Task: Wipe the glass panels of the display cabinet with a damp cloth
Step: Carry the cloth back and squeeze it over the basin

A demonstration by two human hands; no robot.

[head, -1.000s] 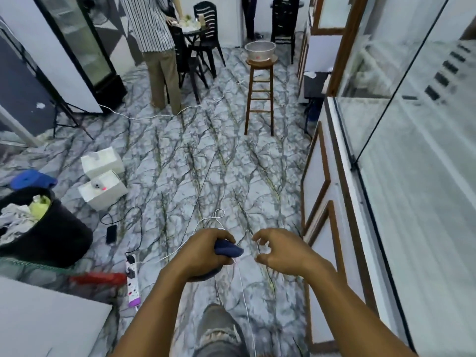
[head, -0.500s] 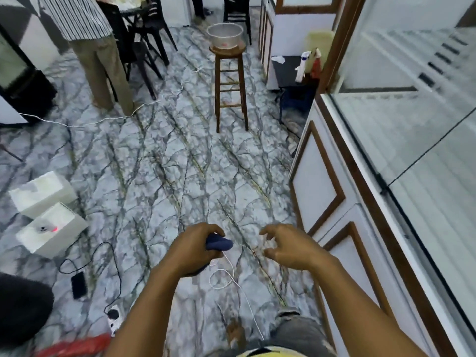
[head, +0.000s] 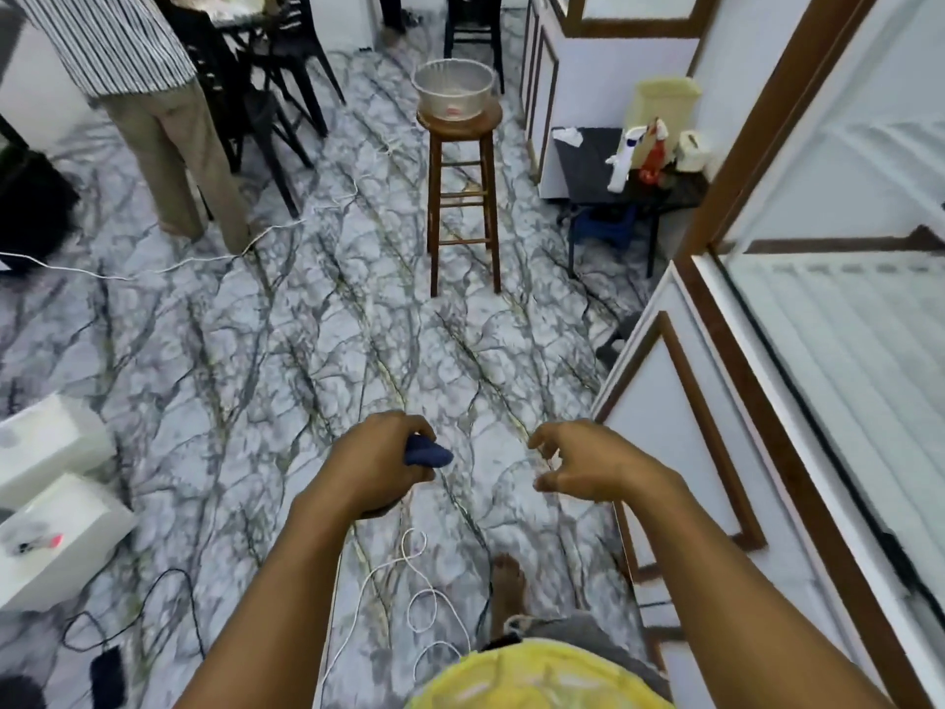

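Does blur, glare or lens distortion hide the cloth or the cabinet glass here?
Head view: wide-angle bending curves the cabinet frame; soft blur on the white boxes; pale striped reflections cover the glass panel; the dark blue cloth in the left hand reads clearly.

Marble-patterned floor point(head: 266, 350), wooden stool point(head: 458, 128), black chairs point(head: 278, 48), perhaps plastic.

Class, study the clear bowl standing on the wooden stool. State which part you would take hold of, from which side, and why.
Take the bowl by its rim, from above. It stands upright and open-topped on the stool, its rim is exposed, and its wide, sloping walls would likely slip in a side hold.
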